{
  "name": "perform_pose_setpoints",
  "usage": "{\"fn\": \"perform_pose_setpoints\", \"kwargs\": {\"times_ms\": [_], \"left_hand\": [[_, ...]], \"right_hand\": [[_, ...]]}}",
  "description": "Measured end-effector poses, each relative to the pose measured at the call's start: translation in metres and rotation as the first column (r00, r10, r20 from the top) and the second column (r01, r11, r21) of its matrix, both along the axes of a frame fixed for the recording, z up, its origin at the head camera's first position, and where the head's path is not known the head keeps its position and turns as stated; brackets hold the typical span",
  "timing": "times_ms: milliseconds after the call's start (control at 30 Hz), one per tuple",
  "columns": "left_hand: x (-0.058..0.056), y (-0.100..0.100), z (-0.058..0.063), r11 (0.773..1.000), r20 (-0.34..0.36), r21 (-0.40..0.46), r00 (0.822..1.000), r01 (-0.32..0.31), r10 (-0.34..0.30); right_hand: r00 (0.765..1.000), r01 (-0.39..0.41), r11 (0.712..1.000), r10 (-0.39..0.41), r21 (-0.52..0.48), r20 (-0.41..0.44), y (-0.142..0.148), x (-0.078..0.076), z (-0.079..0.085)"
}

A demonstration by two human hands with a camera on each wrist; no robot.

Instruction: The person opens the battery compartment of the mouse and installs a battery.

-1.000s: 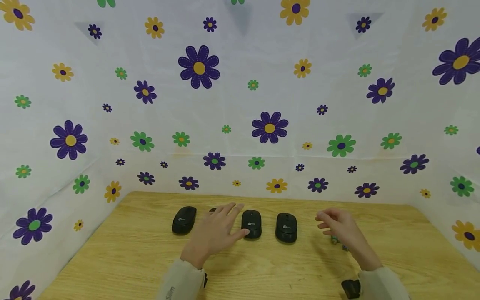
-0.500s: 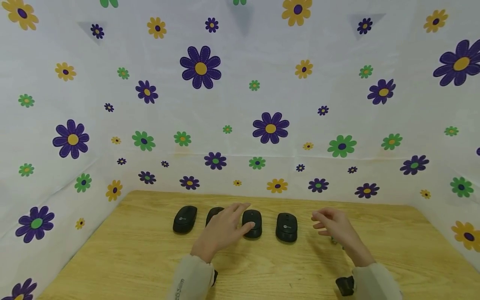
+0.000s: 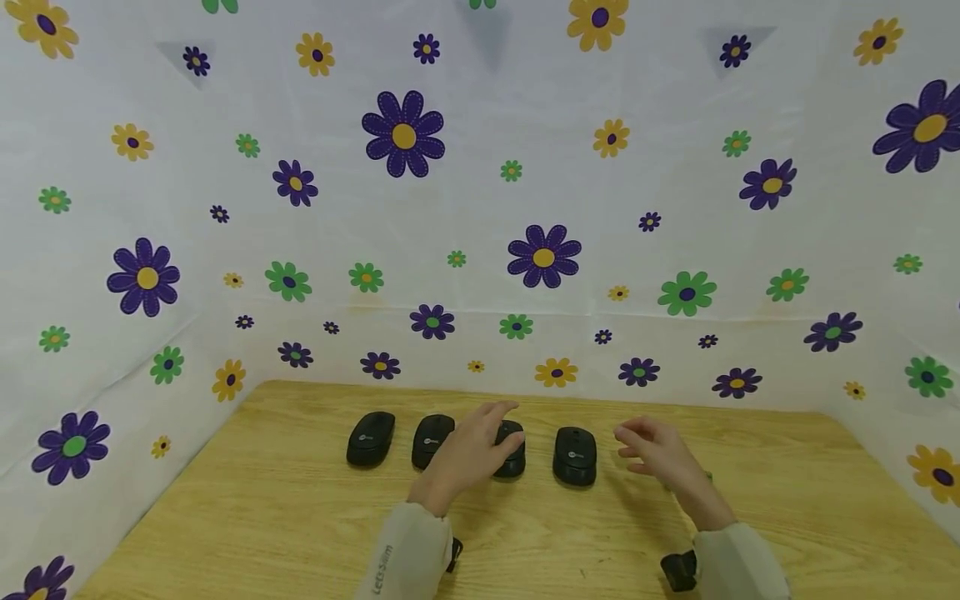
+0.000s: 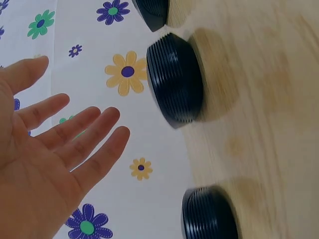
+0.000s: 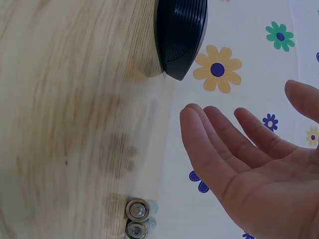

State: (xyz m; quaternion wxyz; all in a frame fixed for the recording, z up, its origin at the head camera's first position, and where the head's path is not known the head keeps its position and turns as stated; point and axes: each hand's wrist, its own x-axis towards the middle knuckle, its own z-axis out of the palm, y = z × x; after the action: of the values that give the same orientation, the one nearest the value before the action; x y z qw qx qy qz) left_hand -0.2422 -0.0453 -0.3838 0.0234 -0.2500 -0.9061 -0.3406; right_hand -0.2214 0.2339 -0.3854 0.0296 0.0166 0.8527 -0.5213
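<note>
Several black computer mice stand in a row on the wooden table: a far-left mouse [image 3: 371, 439], a second mouse [image 3: 430, 437], a third mouse [image 3: 513, 467] and a right-hand mouse [image 3: 575, 457]. My left hand [image 3: 468, 454] hovers above the table, partly covering the third mouse from the head camera. In the left wrist view its fingers are spread and relaxed, apart from the nearby mouse [image 4: 177, 79]. My right hand [image 3: 663, 458] hangs right of the right-hand mouse, fingers loosely bent, holding nothing. Two small batteries [image 5: 137, 209] lie side by side near it, mostly hidden in the head view.
White cloth with a flower print [image 3: 480, 208] walls the table's back and sides. The wooden tabletop [image 3: 300, 525] stretches in front of the mice. Black wrist straps [image 3: 679, 571] show at the sleeves.
My left hand has drifted right, uncovering the second mouse and covering more of the third. My right hand has shifted left towards the right-hand mouse. The mice have stayed put.
</note>
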Motion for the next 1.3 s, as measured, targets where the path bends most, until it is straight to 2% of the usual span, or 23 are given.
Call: {"fn": "perform_pose_setpoints", "kwargs": {"times_ms": [200, 433, 700, 967, 1133, 1300], "left_hand": [[-0.002, 0.008, -0.004, 0.996, 0.04, 0.09, 0.999, 0.02, -0.023], [-0.003, 0.02, -0.009, 0.992, 0.067, 0.125, 0.997, 0.027, -0.036], [-0.004, 0.035, -0.008, 0.982, 0.102, 0.183, 0.992, 0.055, -0.075], [-0.001, 0.051, -0.01, 0.962, 0.181, 0.265, 0.977, 0.063, -0.113], [0.001, 0.057, -0.014, 0.963, 0.193, 0.265, 0.975, 0.056, -0.11], [0.0, 0.062, -0.017, 0.974, 0.183, 0.22, 0.979, 0.05, -0.092]], "right_hand": [[1.0, -0.014, 1.0, 0.014, -0.013, 0.009, -0.003, -0.001, -0.003], [0.999, -0.022, 0.999, 0.023, -0.045, 0.024, -0.006, -0.002, -0.006], [0.999, -0.004, 0.997, 0.008, -0.073, 0.048, -0.01, -0.006, -0.008], [0.997, 0.003, 0.996, 0.003, -0.087, 0.071, -0.014, -0.007, -0.01], [0.996, -0.005, 0.995, 0.014, -0.1, 0.09, -0.018, -0.007, -0.012], [0.996, -0.01, 0.993, 0.021, -0.118, 0.092, -0.021, -0.008, -0.011]]}}
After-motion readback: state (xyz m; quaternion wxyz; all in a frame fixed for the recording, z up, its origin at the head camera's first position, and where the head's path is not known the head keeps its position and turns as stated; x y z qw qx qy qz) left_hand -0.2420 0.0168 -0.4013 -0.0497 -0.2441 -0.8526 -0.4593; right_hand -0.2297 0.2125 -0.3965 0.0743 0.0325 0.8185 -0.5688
